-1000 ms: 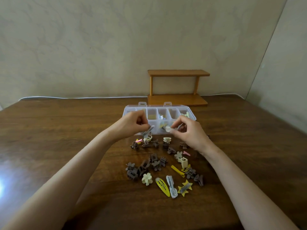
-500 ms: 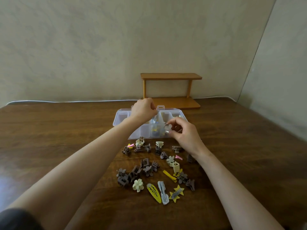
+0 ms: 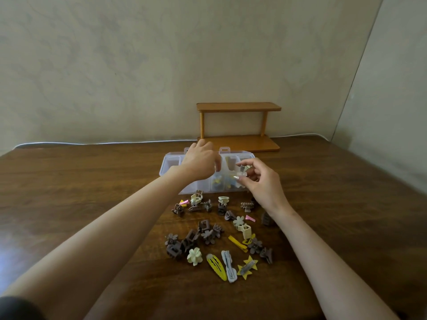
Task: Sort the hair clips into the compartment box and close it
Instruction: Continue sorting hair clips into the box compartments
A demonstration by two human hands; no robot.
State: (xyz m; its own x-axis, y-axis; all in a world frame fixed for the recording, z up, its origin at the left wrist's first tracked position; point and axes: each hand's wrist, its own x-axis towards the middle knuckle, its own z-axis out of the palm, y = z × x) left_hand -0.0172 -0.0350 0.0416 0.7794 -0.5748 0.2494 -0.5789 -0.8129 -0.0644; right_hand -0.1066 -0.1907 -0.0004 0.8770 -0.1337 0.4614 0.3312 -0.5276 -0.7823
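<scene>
A clear plastic compartment box [image 3: 170, 163] lies open on the brown table, with a few small clips in its front cells. My left hand [image 3: 200, 160] hovers over its back row, fingers curled down and pinched on a small clip that is hard to make out. Over the box's front right part, my right hand [image 3: 264, 184] pinches a pale translucent clip [image 3: 240, 179]. Loose clips lie in front of the box: several brown claw clips [image 3: 203, 232], a cream flower clip [image 3: 194, 256], a yellow snap clip [image 3: 216, 266], a grey snap clip [image 3: 229, 265] and a yellow star clip [image 3: 247, 267].
A small two-level wooden shelf [image 3: 238, 125] stands against the wall right behind the box. A white cable [image 3: 92, 143] runs along the table's far edge. A wall panel borders the table on the right.
My left hand has moved from the box's front edge forward over its back row. My right hand stays near the box front, still holding the pale clip.
</scene>
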